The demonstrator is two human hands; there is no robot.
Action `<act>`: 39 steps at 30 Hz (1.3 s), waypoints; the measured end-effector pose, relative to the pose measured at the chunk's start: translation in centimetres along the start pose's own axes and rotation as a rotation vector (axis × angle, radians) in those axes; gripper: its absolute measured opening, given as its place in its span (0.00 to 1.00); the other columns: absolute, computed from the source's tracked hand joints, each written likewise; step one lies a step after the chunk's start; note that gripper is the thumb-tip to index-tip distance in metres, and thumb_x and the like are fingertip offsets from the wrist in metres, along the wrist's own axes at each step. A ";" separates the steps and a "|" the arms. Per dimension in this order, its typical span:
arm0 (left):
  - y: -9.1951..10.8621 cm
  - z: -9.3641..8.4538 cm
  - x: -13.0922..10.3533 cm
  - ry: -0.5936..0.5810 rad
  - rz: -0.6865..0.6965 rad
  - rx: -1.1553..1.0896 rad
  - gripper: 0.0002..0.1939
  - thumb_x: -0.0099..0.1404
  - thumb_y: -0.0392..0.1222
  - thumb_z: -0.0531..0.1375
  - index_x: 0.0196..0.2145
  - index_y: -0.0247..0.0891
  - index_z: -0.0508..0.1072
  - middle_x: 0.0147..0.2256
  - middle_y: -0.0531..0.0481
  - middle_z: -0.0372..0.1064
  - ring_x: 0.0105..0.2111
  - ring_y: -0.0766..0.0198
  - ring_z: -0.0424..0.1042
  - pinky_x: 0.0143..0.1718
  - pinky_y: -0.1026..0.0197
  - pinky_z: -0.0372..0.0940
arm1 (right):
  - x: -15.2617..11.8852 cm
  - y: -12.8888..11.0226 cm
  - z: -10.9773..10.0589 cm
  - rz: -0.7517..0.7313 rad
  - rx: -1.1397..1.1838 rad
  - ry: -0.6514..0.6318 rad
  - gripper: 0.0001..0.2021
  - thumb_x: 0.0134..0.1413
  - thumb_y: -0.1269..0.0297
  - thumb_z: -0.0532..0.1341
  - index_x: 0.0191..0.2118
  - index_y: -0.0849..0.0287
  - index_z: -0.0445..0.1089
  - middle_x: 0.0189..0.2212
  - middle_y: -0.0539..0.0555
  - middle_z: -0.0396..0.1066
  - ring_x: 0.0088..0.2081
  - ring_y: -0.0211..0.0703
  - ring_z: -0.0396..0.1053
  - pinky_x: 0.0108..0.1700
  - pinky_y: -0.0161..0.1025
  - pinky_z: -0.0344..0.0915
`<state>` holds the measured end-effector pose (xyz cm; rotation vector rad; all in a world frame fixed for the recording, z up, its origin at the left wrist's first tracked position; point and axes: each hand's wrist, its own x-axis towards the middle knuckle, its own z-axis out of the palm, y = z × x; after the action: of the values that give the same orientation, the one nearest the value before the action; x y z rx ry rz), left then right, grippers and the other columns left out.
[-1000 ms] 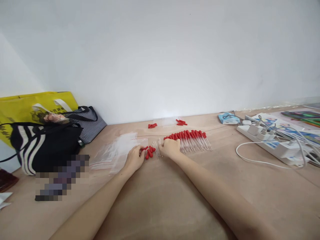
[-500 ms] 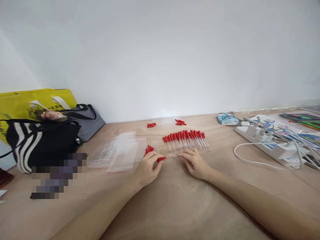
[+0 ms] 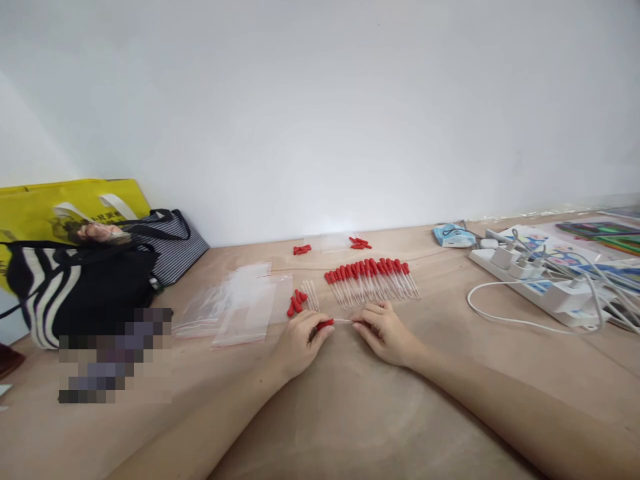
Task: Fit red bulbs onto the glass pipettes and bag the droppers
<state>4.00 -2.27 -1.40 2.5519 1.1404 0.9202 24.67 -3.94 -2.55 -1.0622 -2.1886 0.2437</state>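
Note:
My left hand [image 3: 304,341] pinches a red rubber dropper bulb [image 3: 325,325] low over the table. Between the fingers of my right hand [image 3: 387,337] is a thin clear dropper tube [image 3: 343,321], whose far end meets the bulb's mouth. How far the tube sits inside the bulb cannot be made out. Just beyond my hands lies a slanting row of droppers with red bulbs [image 3: 367,277]. Several loose red bulbs [image 3: 296,305] and a few bare tubes [image 3: 311,295] rest beyond my left hand.
Clear zip bags [image 3: 243,303] lie to the left, with a black bag [image 3: 107,287] and a yellow bag [image 3: 30,200] farther out. At the back are more red bulbs [image 3: 301,250] and tubes [image 3: 334,245]. A power strip [image 3: 530,283] with cables and a blue mask [image 3: 453,235] occupy the right.
The bulb and tube, apart before, now meet end to end. My hands have come slightly nearer, and my left fingers have moved off the loose bulbs, which show more fully.

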 end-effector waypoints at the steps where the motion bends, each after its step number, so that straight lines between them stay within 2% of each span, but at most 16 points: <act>1: 0.0 0.0 0.0 -0.003 0.005 -0.008 0.08 0.63 0.41 0.52 0.32 0.37 0.69 0.30 0.50 0.69 0.32 0.63 0.68 0.35 0.60 0.63 | 0.0 0.0 0.1 -0.011 -0.001 0.002 0.07 0.55 0.70 0.51 0.35 0.59 0.66 0.29 0.51 0.68 0.31 0.36 0.64 0.42 0.40 0.51; 7: 0.1 -0.3 0.0 -0.027 0.046 -0.103 0.09 0.65 0.38 0.48 0.35 0.36 0.67 0.31 0.49 0.68 0.32 0.65 0.67 0.34 0.63 0.62 | 0.0 -0.2 0.5 -0.071 -0.020 0.022 0.07 0.56 0.67 0.52 0.33 0.60 0.66 0.25 0.50 0.66 0.28 0.35 0.62 0.39 0.38 0.50; 11: -0.1 -0.3 0.0 -0.062 0.056 -0.103 0.09 0.65 0.38 0.48 0.33 0.36 0.67 0.29 0.50 0.67 0.29 0.65 0.67 0.32 0.64 0.62 | 0.1 -0.2 0.3 -0.109 -0.047 -0.004 0.08 0.56 0.68 0.51 0.32 0.60 0.66 0.24 0.49 0.65 0.27 0.34 0.60 0.37 0.37 0.48; 19: -0.1 -0.2 -0.3 -0.139 0.138 -0.028 0.09 0.65 0.39 0.49 0.31 0.35 0.67 0.28 0.50 0.66 0.28 0.66 0.66 0.30 0.65 0.60 | 0.3 0.4 0.0 -0.291 -0.272 0.006 0.12 0.56 0.70 0.48 0.28 0.60 0.68 0.24 0.50 0.66 0.22 0.33 0.52 0.33 0.38 0.42; 26: 0.1 0.0 -0.3 -0.119 0.182 0.011 0.10 0.65 0.38 0.48 0.31 0.35 0.67 0.27 0.50 0.65 0.27 0.66 0.65 0.29 0.65 0.60 | 0.3 -0.1 0.3 -0.263 -0.237 0.019 0.13 0.57 0.69 0.47 0.30 0.61 0.68 0.24 0.50 0.65 0.23 0.34 0.52 0.33 0.38 0.42; 33: 0.4 -0.1 -0.2 -0.129 0.237 0.000 0.10 0.64 0.37 0.48 0.30 0.34 0.66 0.26 0.49 0.65 0.26 0.66 0.64 0.28 0.65 0.59 | 0.4 -0.7 0.7 -0.166 -0.180 -0.073 0.15 0.58 0.68 0.45 0.27 0.62 0.66 0.25 0.51 0.67 0.25 0.35 0.57 0.34 0.38 0.43; 39: 0.3 0.0 -0.1 -0.129 0.260 -0.005 0.11 0.65 0.37 0.48 0.30 0.34 0.67 0.26 0.48 0.65 0.26 0.66 0.64 0.28 0.65 0.59 | 0.6 -0.8 1.0 -0.154 -0.121 -0.110 0.14 0.58 0.68 0.45 0.30 0.62 0.66 0.25 0.51 0.67 0.27 0.35 0.59 0.34 0.37 0.45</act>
<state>4.09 -2.58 -1.32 2.7546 0.7833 0.7947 23.27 -3.91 -2.68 -0.9578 -2.3972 0.1034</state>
